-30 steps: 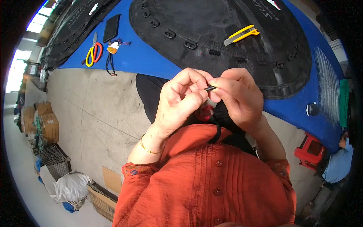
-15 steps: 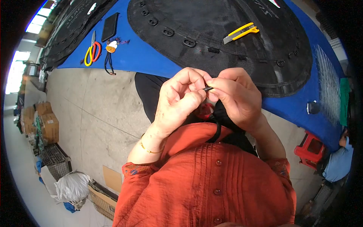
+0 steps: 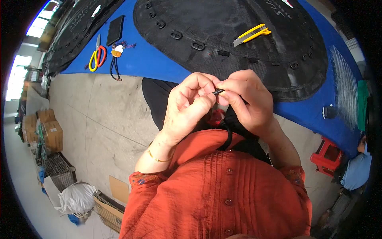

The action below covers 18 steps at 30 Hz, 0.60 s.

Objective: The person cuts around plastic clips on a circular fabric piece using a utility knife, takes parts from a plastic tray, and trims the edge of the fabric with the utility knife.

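Observation:
My left hand (image 3: 190, 101) and my right hand (image 3: 250, 99) meet in front of my lap, fingertips almost touching. Both pinch a short black cord-like piece (image 3: 218, 91) between thumb and fingers; most of it is hidden by the fingertips. Beyond the hands, a large round black mesh sheet (image 3: 254, 49) with oval black eyelets along its rim lies on the blue table cover (image 3: 175, 65). On the sheet rests a yellow box cutter (image 3: 252, 34) with its blade showing. Below the hands, a black cord (image 3: 229, 139) hangs over my lap beside a partly hidden red object (image 3: 216, 117).
Scissors (image 3: 98, 55) with red and yellow handles, a black phone (image 3: 115, 30) and a looped dark cord (image 3: 114, 68) lie at the table's left. A red stool (image 3: 326, 156) stands at right, near a person in light blue (image 3: 357, 171). Cardboard boxes (image 3: 51, 131) are stacked at left.
Slightly more of the black piece shows between the fingertips. My right hand has shifted a little up and left; my left hand is almost still.

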Motion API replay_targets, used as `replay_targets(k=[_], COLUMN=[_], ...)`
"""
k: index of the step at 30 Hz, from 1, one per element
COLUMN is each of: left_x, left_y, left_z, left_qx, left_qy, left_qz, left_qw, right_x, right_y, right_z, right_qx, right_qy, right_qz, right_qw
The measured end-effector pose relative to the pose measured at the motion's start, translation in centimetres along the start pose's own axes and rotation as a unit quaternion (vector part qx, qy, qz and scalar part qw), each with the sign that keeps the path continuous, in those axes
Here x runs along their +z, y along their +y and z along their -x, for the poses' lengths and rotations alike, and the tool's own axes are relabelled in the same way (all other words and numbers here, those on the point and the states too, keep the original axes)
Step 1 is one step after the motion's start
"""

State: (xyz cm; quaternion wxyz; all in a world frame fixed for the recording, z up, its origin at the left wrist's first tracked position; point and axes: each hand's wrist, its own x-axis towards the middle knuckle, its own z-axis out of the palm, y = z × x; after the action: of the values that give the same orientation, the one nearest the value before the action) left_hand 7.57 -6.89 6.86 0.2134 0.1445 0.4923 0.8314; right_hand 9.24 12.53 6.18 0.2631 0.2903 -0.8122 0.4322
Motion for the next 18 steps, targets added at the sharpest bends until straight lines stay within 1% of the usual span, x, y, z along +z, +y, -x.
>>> replay_targets(k=[1,3,5,6,9,11,16,18], left_x=[0.4,0.6,0.5,0.5,0.6,0.7,0.7,0.6], left_y=[0.1,0.2,0.0,0.0,0.2,0.2,-0.1,-0.2], left_z=[0.0,0.1,0.3,0.3,0.3,0.1,0.2,0.2], left_qx=[0.003,0.006,0.052,0.052,0.063,0.092,0.082,0.082], left_qy=[0.016,0.029,0.028,0.027,0.017,0.002,0.013,0.013], left_qz=[-0.021,-0.042,-0.177,-0.177,-0.205,-0.235,-0.228,-0.222], left_qw=[1.0,0.999,0.982,0.982,0.977,0.968,0.97,0.971], right_x=[-0.1,-0.1,-0.1,-0.1,-0.1,-0.3,-0.4,-0.5], right_y=[0.0,-0.2,-0.5,-0.6,-0.7,-0.4,0.2,-0.3], right_z=[0.0,-0.1,-0.2,-0.2,-0.3,-0.3,-0.2,-0.4], right_qx=[0.0,0.04,0.056,0.072,0.078,0.074,0.062,0.089], right_qy=[0.001,-0.003,-0.002,-0.002,-0.004,-0.007,-0.007,-0.011], right_qz=[0.002,-0.028,-0.045,-0.063,-0.08,-0.086,-0.094,-0.114], right_qw=[1.0,0.999,0.997,0.995,0.994,0.994,0.994,0.989])
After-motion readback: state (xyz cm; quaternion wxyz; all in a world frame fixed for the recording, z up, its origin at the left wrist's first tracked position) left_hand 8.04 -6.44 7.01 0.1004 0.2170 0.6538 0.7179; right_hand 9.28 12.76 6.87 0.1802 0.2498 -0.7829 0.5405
